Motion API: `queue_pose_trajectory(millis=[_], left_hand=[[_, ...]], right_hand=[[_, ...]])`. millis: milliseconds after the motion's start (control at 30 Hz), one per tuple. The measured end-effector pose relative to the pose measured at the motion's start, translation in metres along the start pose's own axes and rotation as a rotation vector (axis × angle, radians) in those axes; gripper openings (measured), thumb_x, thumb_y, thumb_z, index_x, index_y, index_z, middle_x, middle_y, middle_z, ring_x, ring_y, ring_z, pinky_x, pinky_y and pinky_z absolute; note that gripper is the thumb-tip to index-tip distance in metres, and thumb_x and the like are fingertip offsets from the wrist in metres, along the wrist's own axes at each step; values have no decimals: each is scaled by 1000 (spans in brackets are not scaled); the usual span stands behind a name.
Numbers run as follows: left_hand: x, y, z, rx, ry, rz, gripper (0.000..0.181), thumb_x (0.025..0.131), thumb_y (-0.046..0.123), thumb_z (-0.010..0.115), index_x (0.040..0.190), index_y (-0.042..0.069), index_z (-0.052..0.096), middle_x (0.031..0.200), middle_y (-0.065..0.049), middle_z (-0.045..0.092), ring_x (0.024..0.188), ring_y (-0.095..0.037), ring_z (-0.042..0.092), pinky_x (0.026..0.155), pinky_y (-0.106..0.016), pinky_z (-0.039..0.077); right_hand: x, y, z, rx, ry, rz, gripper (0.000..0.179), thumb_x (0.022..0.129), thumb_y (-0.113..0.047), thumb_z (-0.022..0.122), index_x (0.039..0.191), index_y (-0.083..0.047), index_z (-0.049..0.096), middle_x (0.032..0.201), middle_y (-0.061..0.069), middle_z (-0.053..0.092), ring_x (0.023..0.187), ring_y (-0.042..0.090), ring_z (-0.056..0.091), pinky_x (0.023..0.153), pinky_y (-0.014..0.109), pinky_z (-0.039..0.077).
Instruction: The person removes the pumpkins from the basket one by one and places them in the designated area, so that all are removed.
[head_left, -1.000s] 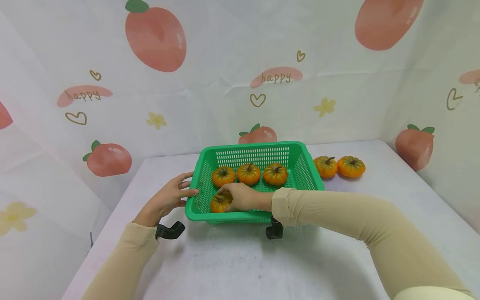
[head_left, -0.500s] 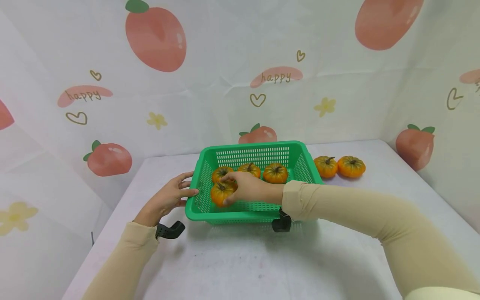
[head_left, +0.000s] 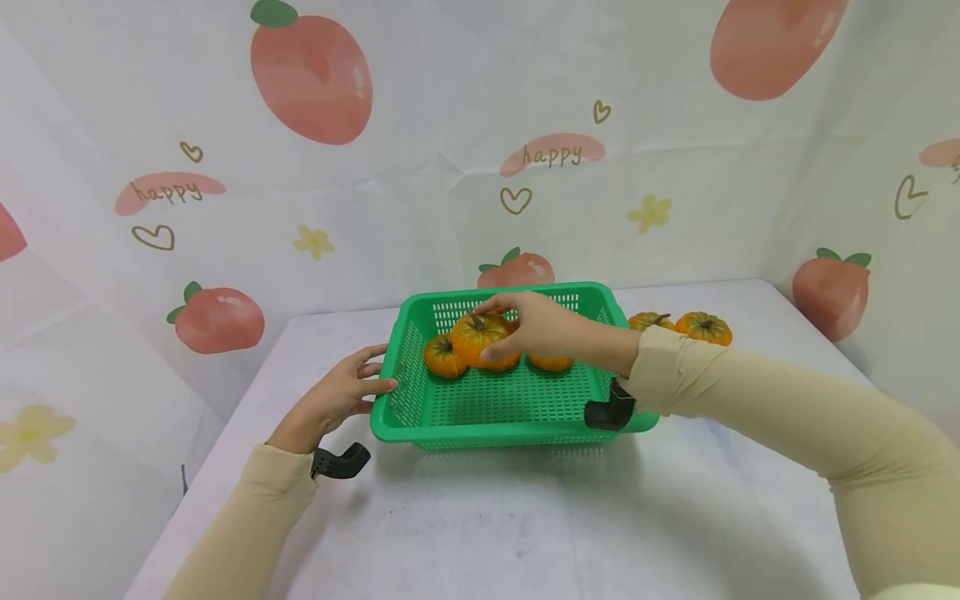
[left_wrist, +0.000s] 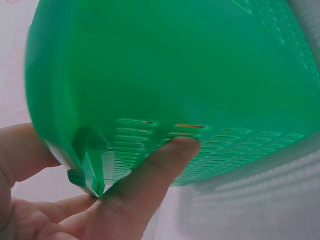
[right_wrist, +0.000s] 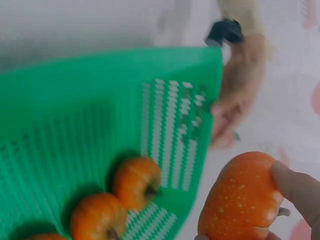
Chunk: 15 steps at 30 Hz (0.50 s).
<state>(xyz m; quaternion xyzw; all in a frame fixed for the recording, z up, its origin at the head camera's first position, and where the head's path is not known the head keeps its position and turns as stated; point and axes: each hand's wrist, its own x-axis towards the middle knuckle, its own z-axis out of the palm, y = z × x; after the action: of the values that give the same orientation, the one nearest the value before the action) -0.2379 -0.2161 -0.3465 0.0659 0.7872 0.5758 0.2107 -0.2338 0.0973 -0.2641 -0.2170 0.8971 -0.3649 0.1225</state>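
Observation:
My right hand (head_left: 547, 327) grips a small orange pumpkin (head_left: 476, 337) with thumb and fingers, holding it up over the green plastic basket (head_left: 480, 434). In the right wrist view the raised pumpkin (right_wrist: 240, 200) shows its speckled side, the thumb against it. Below it a row of pumpkins lies along the basket's back: a left one (head_left: 444, 358), a middle one mostly covered by the held pumpkin, and a right one (head_left: 551, 363) partly behind the hand. My left hand (head_left: 333, 396) holds the basket's left rim, thumb at the edge, one finger (left_wrist: 155, 175) along the slotted outer wall.
Two more pumpkins stand on the white table right of the basket: a far one (head_left: 703, 327) and a nearer one (head_left: 651, 320) partly hidden by the right sleeve (head_left: 720, 383). A fruit-printed cloth (head_left: 420, 167) hangs behind the table.
My right hand has lifted the pumpkin from the basket's front left, up and rightward, over the back row. The left hand and the basket have stayed put.

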Motion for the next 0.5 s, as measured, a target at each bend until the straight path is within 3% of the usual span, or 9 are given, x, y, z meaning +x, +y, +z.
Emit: queue_pose_trajectory(millis=[200, 500], left_hand=[[0, 0, 0, 0, 0, 0, 77, 96, 8, 59, 155, 7, 11, 150, -28, 33, 101, -22, 65, 85, -42, 57], [0, -1, 0, 4, -7, 12, 77, 96, 8, 59, 155, 6, 10, 149, -29, 34, 101, -22, 65, 86, -43, 56]], right_hand=[[-15, 12, -33, 18, 95, 17, 66, 77, -35, 82, 136, -23, 55, 141, 3, 51, 124, 25, 50, 101, 42, 45], [-39, 45, -75, 21, 202, 99, 70, 81, -40, 78, 142, -22, 49, 147, 10, 44, 125, 39, 52, 99, 50, 48]])
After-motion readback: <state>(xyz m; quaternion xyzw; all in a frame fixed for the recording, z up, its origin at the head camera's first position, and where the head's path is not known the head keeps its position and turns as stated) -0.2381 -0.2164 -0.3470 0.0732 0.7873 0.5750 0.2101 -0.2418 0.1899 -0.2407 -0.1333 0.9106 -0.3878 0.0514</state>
